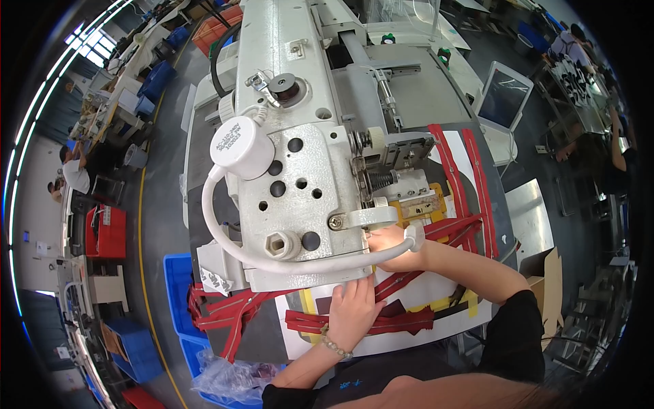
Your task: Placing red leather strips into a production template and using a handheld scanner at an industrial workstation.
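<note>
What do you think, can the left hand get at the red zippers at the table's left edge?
Probably yes: the left hand is to the right of those zippers, on the near side of the machine. Only the white sheet, another zipper and dark tabletop seem to lie between.

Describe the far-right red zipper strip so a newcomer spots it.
Find the big white sewing machine mid-picture. On its right, an inner red strip runs lengthwise. The zipper strip wanted runs alongside it, set apart as the farthest from the machine.
</note>
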`<act>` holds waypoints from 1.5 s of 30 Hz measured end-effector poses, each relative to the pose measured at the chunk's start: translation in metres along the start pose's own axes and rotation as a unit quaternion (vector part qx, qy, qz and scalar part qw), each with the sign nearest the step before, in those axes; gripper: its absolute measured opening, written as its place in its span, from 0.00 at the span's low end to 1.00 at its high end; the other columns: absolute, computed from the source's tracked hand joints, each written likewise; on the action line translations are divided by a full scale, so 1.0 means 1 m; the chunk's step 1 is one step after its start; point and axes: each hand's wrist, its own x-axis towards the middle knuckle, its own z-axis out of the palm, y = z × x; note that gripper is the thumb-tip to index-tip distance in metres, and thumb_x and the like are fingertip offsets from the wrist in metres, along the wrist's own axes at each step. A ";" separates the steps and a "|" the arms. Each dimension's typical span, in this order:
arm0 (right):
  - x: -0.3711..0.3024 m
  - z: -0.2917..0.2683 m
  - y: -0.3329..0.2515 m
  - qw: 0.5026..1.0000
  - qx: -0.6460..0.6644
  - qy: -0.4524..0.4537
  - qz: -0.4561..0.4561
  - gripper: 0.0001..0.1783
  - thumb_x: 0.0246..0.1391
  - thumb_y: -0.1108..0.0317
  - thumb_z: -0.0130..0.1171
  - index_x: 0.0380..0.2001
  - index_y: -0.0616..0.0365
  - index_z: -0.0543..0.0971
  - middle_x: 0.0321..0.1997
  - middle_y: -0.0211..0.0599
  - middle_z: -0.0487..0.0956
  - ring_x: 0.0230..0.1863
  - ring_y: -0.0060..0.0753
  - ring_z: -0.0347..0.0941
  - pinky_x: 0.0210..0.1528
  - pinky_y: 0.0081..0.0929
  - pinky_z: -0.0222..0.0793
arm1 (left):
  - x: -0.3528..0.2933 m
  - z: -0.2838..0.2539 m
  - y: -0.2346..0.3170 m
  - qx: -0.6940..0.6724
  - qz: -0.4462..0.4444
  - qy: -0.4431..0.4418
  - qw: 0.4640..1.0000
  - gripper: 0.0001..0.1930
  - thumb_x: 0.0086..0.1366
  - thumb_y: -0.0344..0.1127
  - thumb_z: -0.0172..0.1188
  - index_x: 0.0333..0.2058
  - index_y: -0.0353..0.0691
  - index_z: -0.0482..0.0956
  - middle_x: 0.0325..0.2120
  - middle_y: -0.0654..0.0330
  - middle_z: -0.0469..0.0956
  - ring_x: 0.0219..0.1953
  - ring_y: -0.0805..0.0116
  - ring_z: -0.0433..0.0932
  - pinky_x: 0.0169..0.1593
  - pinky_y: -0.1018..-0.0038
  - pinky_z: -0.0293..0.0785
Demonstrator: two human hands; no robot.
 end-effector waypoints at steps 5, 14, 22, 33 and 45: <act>-0.018 -0.011 -0.021 0.997 -0.022 0.055 0.051 0.16 0.43 0.74 0.56 0.40 0.57 0.77 0.40 0.31 0.77 0.41 0.38 0.74 0.42 0.34 0.70 | -0.001 -0.002 0.000 -0.005 -0.008 -0.006 1.000 0.36 0.54 0.55 0.60 0.55 0.36 0.68 0.56 0.56 0.67 0.56 0.69 0.65 0.52 0.62 0.54; -0.043 -0.010 -0.034 0.990 -0.020 0.064 0.123 0.21 0.37 0.79 0.56 0.41 0.60 0.80 0.42 0.35 0.80 0.38 0.39 0.78 0.34 0.32 0.76 | -0.005 0.004 -0.002 -0.017 -0.002 0.007 1.000 0.37 0.52 0.54 0.62 0.55 0.36 0.68 0.56 0.56 0.66 0.55 0.68 0.65 0.52 0.62 0.56; -0.049 -0.002 -0.034 0.989 -0.049 0.073 0.116 0.21 0.37 0.77 0.57 0.41 0.62 0.80 0.42 0.36 0.80 0.35 0.34 0.79 0.29 0.28 0.72 | -0.004 0.004 -0.004 -0.046 -0.004 0.012 0.999 0.36 0.52 0.53 0.63 0.55 0.36 0.68 0.56 0.56 0.66 0.56 0.67 0.65 0.52 0.62 0.56; -0.047 -0.006 -0.036 0.990 -0.037 0.074 0.118 0.22 0.37 0.79 0.56 0.42 0.62 0.79 0.45 0.37 0.79 0.48 0.39 0.76 0.42 0.35 0.73 | -0.005 0.002 -0.010 -0.128 -0.001 0.016 0.992 0.35 0.54 0.50 0.63 0.56 0.34 0.67 0.55 0.55 0.68 0.52 0.66 0.67 0.51 0.65 0.61; -0.047 -0.008 -0.036 0.989 -0.039 0.068 0.124 0.22 0.42 0.75 0.54 0.46 0.62 0.77 0.51 0.37 0.77 0.55 0.40 0.72 0.51 0.40 0.70 | -0.005 0.004 -0.012 -0.131 0.000 0.020 0.991 0.37 0.54 0.52 0.62 0.57 0.34 0.65 0.56 0.56 0.67 0.47 0.66 0.68 0.51 0.65 0.61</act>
